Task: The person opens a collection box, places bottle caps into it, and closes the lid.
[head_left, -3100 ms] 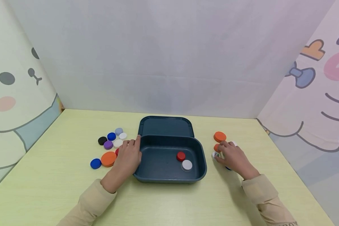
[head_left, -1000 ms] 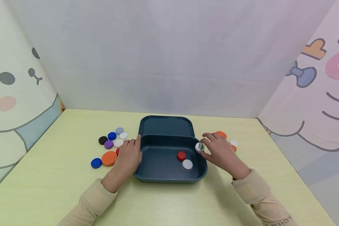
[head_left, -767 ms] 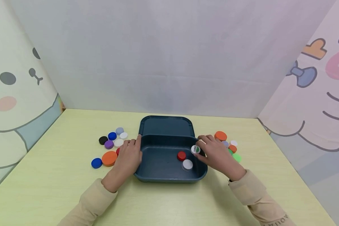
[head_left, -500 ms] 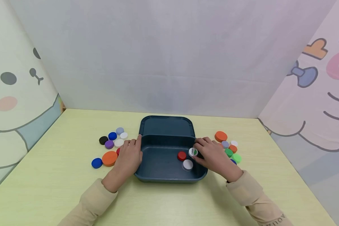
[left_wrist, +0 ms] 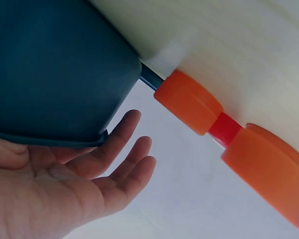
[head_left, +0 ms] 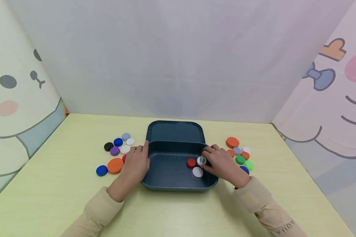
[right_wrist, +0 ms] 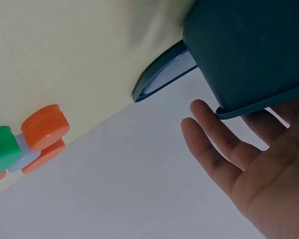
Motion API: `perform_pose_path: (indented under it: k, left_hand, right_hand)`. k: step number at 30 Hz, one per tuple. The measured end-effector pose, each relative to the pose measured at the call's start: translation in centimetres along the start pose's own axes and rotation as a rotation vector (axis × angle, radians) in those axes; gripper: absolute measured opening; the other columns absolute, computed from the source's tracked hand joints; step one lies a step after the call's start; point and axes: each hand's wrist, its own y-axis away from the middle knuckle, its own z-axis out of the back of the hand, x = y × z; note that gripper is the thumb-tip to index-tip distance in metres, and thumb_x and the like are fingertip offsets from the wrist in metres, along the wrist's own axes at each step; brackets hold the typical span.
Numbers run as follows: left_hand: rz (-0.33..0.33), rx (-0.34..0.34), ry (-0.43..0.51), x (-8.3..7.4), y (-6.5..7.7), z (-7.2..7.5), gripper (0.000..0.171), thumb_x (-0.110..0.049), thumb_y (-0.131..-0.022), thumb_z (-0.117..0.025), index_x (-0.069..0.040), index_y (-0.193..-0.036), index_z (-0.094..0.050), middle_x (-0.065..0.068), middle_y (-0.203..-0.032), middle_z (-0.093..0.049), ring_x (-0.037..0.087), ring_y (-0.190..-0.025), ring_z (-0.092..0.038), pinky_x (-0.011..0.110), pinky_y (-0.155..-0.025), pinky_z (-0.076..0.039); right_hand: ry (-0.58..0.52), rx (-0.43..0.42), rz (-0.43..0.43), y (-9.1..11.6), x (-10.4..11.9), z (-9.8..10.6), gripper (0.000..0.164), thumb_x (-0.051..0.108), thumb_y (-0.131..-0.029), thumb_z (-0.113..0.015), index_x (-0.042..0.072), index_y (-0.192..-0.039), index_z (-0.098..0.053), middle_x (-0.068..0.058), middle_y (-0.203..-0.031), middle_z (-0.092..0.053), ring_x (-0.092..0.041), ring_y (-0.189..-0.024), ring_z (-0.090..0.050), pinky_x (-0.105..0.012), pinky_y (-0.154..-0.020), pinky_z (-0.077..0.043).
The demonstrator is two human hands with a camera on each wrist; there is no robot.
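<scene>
A dark blue-green plastic box (head_left: 166, 179) stands on the table, uncovered. My left hand (head_left: 135, 164) holds its left rim, several fingers lying outside the wall in the left wrist view. Inside the box, toward its right side, my right hand (head_left: 221, 163) pinches a white bottle cap (head_left: 201, 160) with a green mark between thumb and fingers. This cap sits beside a red bottle cap (head_left: 191, 163) and just behind a larger white cap (head_left: 197, 172), both on the box floor. The box wall hides the pinched cap from the right wrist view.
Behind the box lies its lid (head_left: 175, 131). Left of it are several loose caps, including a big orange cap (head_left: 115, 166), a blue cap (head_left: 102, 170) and a black cap (head_left: 108, 146). More caps lie right, among them an orange cap (head_left: 232, 142) and a green cap (head_left: 240, 160).
My right hand has picked the white-and-green cap from the right-hand group, carried it left over the rim and lowered it into the box. The left hand keeps its place on the rim.
</scene>
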Motion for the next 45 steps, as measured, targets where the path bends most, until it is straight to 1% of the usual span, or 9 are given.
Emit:
perform_pose_path:
  k: [3, 9, 19, 34, 40, 45]
  left_hand:
    - [0.004, 0.003, 0.009, 0.0, 0.0, 0.1, 0.060, -0.018, -0.086, -0.060, 0.001, -0.137, -0.035, 0.021, -0.122, -0.053, 0.038, -0.112, -0.045, 0.049, -0.094, -0.043]
    - [0.002, 0.009, 0.010, -0.1, 0.0, 0.1, 0.059, -0.017, -0.087, -0.059, 0.001, -0.137, -0.035, 0.021, -0.122, -0.053, 0.038, -0.111, -0.045, 0.049, -0.093, -0.043]
    - [0.006, 0.007, 0.006, 0.0, 0.0, 0.1, 0.059, -0.018, -0.087, -0.059, 0.001, -0.137, -0.035, 0.021, -0.122, -0.053, 0.038, -0.111, -0.045, 0.049, -0.092, -0.043]
    - [-0.002, -0.006, -0.003, 0.0, 0.1, 0.0, 0.059, -0.017, -0.086, -0.059, 0.001, -0.137, -0.036, 0.021, -0.120, -0.054, 0.038, -0.111, -0.046, 0.048, -0.092, -0.044]
    - [-0.004, -0.009, 0.000, 0.0, 0.1, 0.0, 0.059, -0.017, -0.086, -0.059, 0.001, -0.137, -0.036, 0.021, -0.120, -0.054, 0.038, -0.110, -0.046, 0.049, -0.092, -0.044]
    - [-0.002, -0.008, 0.004, 0.0, 0.1, 0.0, 0.059, -0.016, -0.086, -0.059, 0.001, -0.137, -0.036, 0.021, -0.120, -0.054, 0.038, -0.111, -0.046, 0.049, -0.092, -0.044]
  right_hand:
    - [0.002, 0.031, -0.007, -0.3, 0.1, -0.1, 0.032, 0.034, -0.075, -0.073, 0.012, -0.096, -0.064, -0.003, -0.094, -0.060, -0.020, -0.087, -0.050, -0.029, -0.064, -0.046]
    - [-0.010, 0.091, -0.046, -0.8, 0.5, -0.5, 0.032, 0.029, -0.073, -0.075, 0.011, -0.097, -0.065, -0.003, -0.093, -0.061, -0.020, -0.085, -0.049, -0.028, -0.062, -0.044]
    - [-0.006, 0.169, -0.090, -1.2, 0.8, -0.7, 0.028, 0.028, -0.074, -0.074, 0.011, -0.096, -0.065, -0.004, -0.093, -0.061, -0.021, -0.081, -0.047, -0.027, -0.058, -0.042]
    - [-0.049, 0.161, -0.092, -1.2, 0.7, -0.6, 0.026, 0.028, -0.076, -0.072, 0.011, -0.096, -0.067, -0.003, -0.091, -0.062, -0.019, -0.078, -0.047, -0.026, -0.058, -0.041]
    - [-0.059, 0.111, -0.084, -1.1, 0.5, -0.3, 0.026, 0.031, -0.078, -0.070, 0.011, -0.095, -0.066, -0.003, -0.088, -0.062, -0.020, -0.083, -0.050, -0.028, -0.060, -0.043]
    - [-0.041, 0.066, -0.086, -0.9, 0.4, 0.3, 0.027, 0.030, -0.077, -0.071, 0.011, -0.096, -0.065, -0.004, -0.094, -0.064, -0.024, -0.091, -0.053, -0.032, -0.066, -0.049]
